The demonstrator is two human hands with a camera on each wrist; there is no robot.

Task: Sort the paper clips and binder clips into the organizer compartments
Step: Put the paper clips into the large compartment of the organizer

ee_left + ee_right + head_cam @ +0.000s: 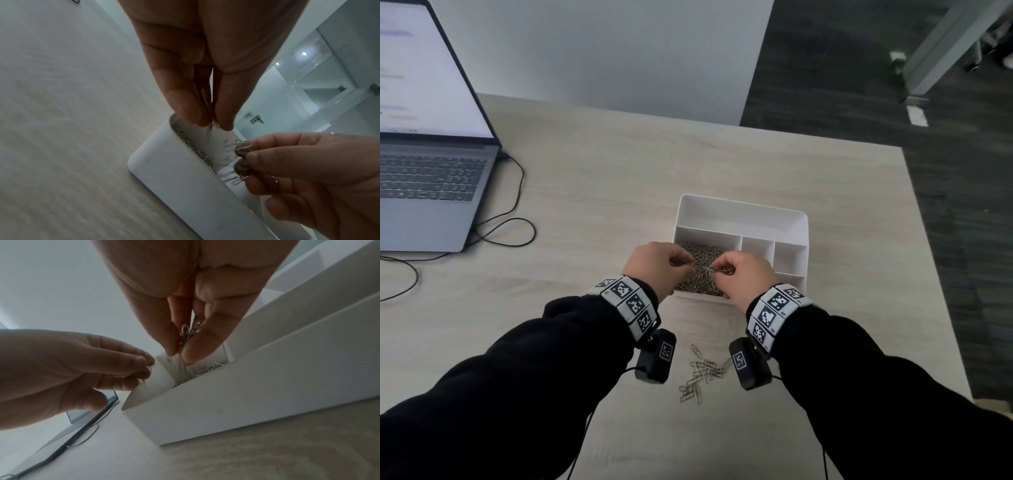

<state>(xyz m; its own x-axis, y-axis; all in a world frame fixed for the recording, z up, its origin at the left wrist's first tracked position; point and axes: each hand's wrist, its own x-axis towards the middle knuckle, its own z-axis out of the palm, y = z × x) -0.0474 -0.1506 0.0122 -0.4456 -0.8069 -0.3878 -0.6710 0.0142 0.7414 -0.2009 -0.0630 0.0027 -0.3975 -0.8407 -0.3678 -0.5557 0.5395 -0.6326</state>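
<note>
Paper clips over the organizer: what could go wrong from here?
1. Both the left hand and right hand pinch paper clips above the near-left compartment; tangled clips may drag others out over the organizer wall.
2. That compartment looks heaped, so dropped clips could spill.
3. The loose clips lie under the wrists and could be swept aside.

The person is wearing black long sleeves (pixel 527 370), a band of white blocks printed with black square markers (pixel 628 306) around each wrist, and a black camera box (pixel 655 356) with a thin cable hanging beneath each band.
</note>
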